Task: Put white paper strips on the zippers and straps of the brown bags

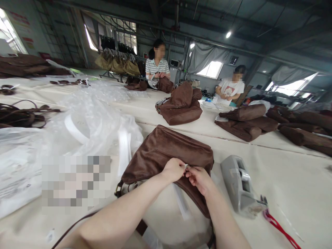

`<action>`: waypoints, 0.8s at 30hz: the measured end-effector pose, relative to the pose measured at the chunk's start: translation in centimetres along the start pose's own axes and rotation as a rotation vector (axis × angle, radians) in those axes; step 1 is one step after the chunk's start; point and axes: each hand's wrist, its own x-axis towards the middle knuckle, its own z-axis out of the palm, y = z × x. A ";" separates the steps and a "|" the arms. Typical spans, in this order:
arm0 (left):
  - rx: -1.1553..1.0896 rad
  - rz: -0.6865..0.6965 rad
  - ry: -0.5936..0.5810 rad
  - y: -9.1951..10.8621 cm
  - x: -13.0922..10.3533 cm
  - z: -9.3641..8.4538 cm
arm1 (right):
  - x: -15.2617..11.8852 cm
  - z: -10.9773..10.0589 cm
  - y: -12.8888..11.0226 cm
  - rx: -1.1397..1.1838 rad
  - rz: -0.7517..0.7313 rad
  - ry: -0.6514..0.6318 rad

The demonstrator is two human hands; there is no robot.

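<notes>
A brown handbag (166,152) lies on the table in front of me, its strap hardware at the lower left corner. Over its near edge, my left hand (174,169) and my right hand (198,178) meet with fingertips pinched together. Between them shows a small white piece (186,166), too small to name; both hands seem to grip it. Below the hands lies a narrow white strip (181,202) on pale material by the bag. My forearms cover part of the strap and the bag's near side.
A grey tape dispenser (236,186) stands right of the bag, beside red-handled scissors (277,224). Clear plastic bags (88,114) and white strips (124,150) lie to the left. More brown bags (178,107) sit farther back. Two people (158,69) work across the table.
</notes>
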 end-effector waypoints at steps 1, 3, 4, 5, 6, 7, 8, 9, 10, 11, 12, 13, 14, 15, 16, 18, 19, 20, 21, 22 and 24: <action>0.063 0.024 0.014 0.1 -0.1 -0.1 | 0.1 0.2 0.1 0.020 -0.012 0.019; 0.240 0.098 0.087 0.5 -0.6 -0.4 | 0.3 0.5 0.3 0.055 -0.027 0.051; 0.348 0.151 0.136 0.7 -0.9 -0.6 | 0.3 0.6 0.4 0.070 -0.034 0.062; 0.468 0.213 0.178 0.9 -1.2 -0.6 | 0.4 0.7 0.4 0.084 -0.039 0.071; 0.583 0.279 0.203 1.2 -1.6 -0.6 | 0.4 0.7 0.4 0.097 -0.045 0.077; 0.677 0.340 0.207 1.4 -1.9 -0.5 | 0.5 0.7 0.4 0.110 -0.049 0.081; 0.759 0.399 0.194 1.6 -2.3 -0.4 | 0.5 0.7 0.3 0.122 -0.054 0.083; 0.832 0.448 0.171 1.8 -2.5 -0.2 | 0.5 0.7 0.3 0.133 -0.057 0.083; 0.893 0.484 0.150 2.0 -2.8 -0.1 | 0.5 0.7 0.3 0.144 -0.061 0.083; 0.942 0.508 0.133 2.2 -3.0 0.1 | 0.5 0.6 0.2 0.154 -0.063 0.084; 0.977 0.522 0.121 2.3 -3.1 0.2 | 0.4 0.6 0.2 0.164 -0.063 0.084; 1.001 0.526 0.111 2.5 -3.2 0.3 | 0.4 0.5 0.1 0.173 -0.060 0.084; 1.015 0.527 0.103 2.5 -3.3 0.4 | 0.3 0.5 0.1 0.181 -0.054 0.083; 1.020 0.527 0.098 2.6 -3.4 0.4 | 0.3 0.5 0.0 0.188 -0.048 0.083; 1.017 0.529 0.093 2.6 -3.4 0.4 | 0.2 0.5 0.0 0.192 -0.043 0.084; 0.983 0.540 0.081 2.6 -3.4 0.3 | 0.2 0.5 -0.1 0.189 -0.043 0.094; 0.937 0.540 0.080 2.5 -3.4 0.2 | 0.2 0.6 -0.1 0.183 -0.048 0.102; 0.862 0.527 0.096 2.4 -3.2 0.1 | 0.2 0.7 -0.1 0.175 -0.054 0.111; 0.751 0.486 0.127 2.2 -3.0 -0.1 | 0.3 0.7 0.0 0.166 -0.060 0.120; 0.590 0.396 0.151 2.0 -2.6 -0.3 | 0.3 0.8 0.0 0.156 -0.065 0.128; 0.217 0.140 0.145 1.5 -1.8 -0.5 | 0.4 0.8 0.1 0.132 -0.070 0.137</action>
